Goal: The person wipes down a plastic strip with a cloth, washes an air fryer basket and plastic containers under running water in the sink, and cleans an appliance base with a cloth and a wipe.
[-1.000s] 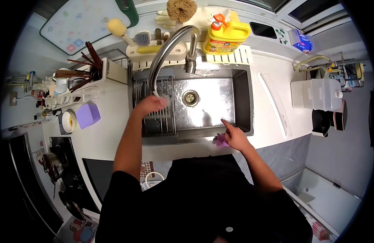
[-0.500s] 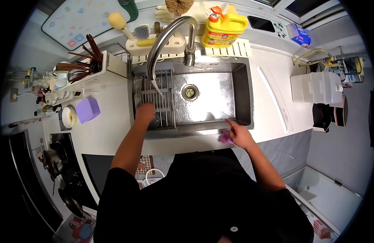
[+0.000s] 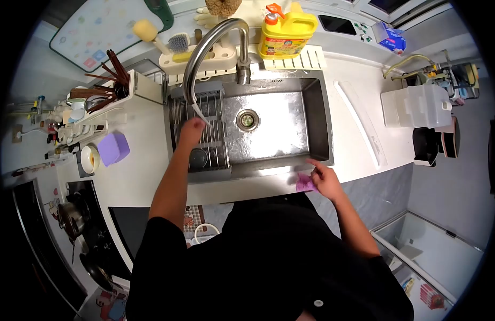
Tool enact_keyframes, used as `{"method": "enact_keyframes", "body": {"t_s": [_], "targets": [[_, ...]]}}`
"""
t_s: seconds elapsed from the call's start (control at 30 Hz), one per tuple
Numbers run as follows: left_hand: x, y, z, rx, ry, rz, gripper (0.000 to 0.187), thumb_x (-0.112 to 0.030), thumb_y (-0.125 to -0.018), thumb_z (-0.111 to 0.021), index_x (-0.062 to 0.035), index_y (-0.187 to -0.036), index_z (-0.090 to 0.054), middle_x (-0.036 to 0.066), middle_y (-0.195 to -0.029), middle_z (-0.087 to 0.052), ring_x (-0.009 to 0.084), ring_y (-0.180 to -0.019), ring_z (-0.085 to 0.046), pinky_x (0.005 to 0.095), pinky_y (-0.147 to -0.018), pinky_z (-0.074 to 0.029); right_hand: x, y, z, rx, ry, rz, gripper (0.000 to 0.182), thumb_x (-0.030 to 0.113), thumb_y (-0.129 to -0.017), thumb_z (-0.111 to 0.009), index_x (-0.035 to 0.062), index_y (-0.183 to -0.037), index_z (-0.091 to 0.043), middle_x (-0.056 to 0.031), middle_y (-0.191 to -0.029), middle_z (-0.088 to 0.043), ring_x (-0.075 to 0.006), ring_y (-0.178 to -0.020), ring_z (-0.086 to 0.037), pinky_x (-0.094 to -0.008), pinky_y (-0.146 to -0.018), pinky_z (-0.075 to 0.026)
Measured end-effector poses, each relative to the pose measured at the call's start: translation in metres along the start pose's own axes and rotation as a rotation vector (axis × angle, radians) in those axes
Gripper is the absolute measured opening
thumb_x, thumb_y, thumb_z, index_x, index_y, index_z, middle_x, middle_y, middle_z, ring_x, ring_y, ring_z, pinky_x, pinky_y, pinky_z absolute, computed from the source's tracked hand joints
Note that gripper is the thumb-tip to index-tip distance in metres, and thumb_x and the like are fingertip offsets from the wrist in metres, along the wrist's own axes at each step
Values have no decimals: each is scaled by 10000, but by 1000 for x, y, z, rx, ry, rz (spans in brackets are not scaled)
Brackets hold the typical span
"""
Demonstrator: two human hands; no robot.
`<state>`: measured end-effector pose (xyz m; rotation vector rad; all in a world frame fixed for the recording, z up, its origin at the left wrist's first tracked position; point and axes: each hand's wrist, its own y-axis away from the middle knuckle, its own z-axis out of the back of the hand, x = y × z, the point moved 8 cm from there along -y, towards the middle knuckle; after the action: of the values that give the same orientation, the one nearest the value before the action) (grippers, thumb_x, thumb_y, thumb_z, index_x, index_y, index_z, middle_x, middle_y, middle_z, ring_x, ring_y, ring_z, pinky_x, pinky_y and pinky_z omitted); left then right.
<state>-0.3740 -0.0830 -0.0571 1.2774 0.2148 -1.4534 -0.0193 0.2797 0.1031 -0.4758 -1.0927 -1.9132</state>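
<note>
The purple cloth is at the front edge of the sink, over the table. The right hand has its grip closed on one side of the cloth, index finger extended toward the basin. The left hand is above the drying rack, fingers bunched, just beside the water stream from the faucet. Whether the left grip holds anything cannot be told.

Handling, by judgement: the cloth is light, soft and limp, not fragile; if wet, it may be slippery. Take hold of a gathered fold between thumb and fingers; a single corner would let the rest hang loose. Whether it is wet cannot be told.

Edges: the front rim of the sink lies directly beside the cloth, and the front edge of the table is close on the body side. The rack occupies the left part of the sink, with its wires and a round vessel below the left hand. The faucet arches over the rack. Open room for movement is widest over the basin around the drain and right of it, up to the right wall.
</note>
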Motion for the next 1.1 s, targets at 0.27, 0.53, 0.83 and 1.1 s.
{"method": "enact_keyframes", "body": {"t_s": [0.27,0.53,0.83,1.1], "targets": [[-53,-15,-41,-22,545,104,190,-155,-1008,-578,-69,-1141,-683,0,-695,-588,107,-503,-506,251,-452,-425,-3,6,15,-109,-147,28,434,7,-921,-534,77,-1343,-605,-66,-758,-611,-156,-663,-597,-315,-650,-508],[-147,-21,-142,92,972,233,461,-114,-996,-547,53,-1411,-435,205,-1359,-544,321,-1262,-577,396,-1041,-489,-3,36,36,-213,-160,26,468,59,-897,-550,76,-1363,-599,-133,-815,-674,-249,-737,-662,-364,-735,-532],[-232,-28,-175,280,1257,144,616,-109,-1024,-500,123,-1515,-209,257,-1630,-209,388,-1476,-329,494,-1227,-291,-8,54,39,-270,-368,92,452,116,-941,-694,21,-1367,-579,-30,-891,-638,-118,-764,-585,-270,-738,-502],[-280,149,-273,453,-96,-699,578,-185,-932,-712,-42,-1448,-494,145,-1431,-512,247,-1313,-514,358,-1066,-435,-11,8,55,-185,-762,185,534,89,-970,-667,30,-1460,-463,-67,-1093,-641,-136,-990,-634,-285,-848,-538]]}}
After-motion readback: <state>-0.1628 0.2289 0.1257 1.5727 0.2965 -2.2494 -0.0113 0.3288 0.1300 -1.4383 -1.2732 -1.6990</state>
